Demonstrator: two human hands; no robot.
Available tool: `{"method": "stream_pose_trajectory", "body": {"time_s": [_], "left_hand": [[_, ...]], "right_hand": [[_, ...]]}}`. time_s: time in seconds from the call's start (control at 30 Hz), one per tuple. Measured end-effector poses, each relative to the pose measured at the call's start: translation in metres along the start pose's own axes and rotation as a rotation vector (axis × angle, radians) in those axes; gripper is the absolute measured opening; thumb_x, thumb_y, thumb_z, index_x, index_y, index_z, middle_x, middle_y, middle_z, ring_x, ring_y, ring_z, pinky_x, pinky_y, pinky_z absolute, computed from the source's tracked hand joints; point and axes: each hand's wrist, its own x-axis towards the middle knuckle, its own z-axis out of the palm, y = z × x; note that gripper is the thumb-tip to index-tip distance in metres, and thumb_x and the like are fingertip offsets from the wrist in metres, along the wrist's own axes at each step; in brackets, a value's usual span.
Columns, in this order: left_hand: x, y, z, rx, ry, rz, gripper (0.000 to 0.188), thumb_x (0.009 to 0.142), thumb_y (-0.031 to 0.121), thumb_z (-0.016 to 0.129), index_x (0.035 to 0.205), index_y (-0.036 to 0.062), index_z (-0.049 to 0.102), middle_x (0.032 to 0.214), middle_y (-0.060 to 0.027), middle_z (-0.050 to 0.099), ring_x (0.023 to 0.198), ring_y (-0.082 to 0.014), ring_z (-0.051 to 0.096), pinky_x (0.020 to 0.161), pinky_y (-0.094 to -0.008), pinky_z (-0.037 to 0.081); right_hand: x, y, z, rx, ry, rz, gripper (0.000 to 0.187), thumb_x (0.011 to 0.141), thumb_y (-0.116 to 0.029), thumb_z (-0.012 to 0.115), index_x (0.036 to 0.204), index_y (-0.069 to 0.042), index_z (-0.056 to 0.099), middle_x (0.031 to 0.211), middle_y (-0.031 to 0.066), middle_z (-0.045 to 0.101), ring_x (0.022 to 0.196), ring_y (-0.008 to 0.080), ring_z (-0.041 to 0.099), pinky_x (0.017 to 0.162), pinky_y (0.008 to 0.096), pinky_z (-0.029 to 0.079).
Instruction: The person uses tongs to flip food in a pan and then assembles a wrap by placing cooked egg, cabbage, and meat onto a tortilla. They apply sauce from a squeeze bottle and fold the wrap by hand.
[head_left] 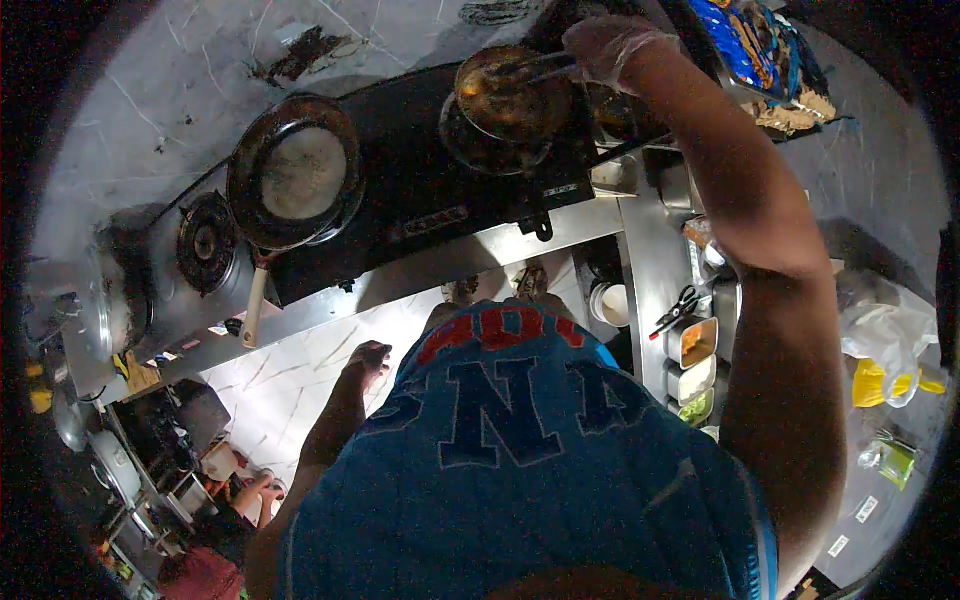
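- Plastic-gloved right hand (615,52) grips dark tongs (548,66) over a round pan (535,115).
- Left hand (372,362) hangs beside blue shirt (500,520); its grip is unclear.

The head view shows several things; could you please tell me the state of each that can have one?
Right hand: gloved, closed on the tongs
Tongs: held, reaching into the round pan
Round pan: uncovered, contents unclear
Left hand: loosely curled, nothing visibly held
Frying pan: upright, uncovered
Burner: exposed, flame not discernible
Orange food: uncovered
White bag: crumpled
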Motion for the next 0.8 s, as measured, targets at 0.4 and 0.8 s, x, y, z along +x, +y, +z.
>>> {"method": "stream_pose_trajectory", "body": {"time_s": [0.4,0.8], "left_hand": [[-0.010,0.029,0.006,0.264,0.113,-0.081,0.033,0.105,0.036,0.069,0.122,0.0070,0.068,0.106,-0.0094,0.076,0.084,-0.0245,0.074,0.072,-0.0417,0.058],[-0.015,0.030,0.002,0.495,0.087,0.061,0.034,0.105,0.037,0.069,0.123,0.0082,0.068,0.106,-0.0091,0.076,0.084,-0.0235,0.073,0.072,-0.0411,0.057]], "right_hand": [[-0.002,-0.001,0.007,-0.032,-0.010,0.036,0.045,0.100,-0.046,0.075,0.123,-0.008,0.072,0.126,0.0147,0.077,0.123,0.0374,0.072,0.106,0.0514,0.057],[-0.011,0.009,-0.020,0.005,-0.181,0.033,0.049,0.095,-0.046,0.077,0.129,-0.012,0.079,0.134,0.0171,0.076,0.128,0.0411,0.071,0.099,0.0588,0.059]]}}
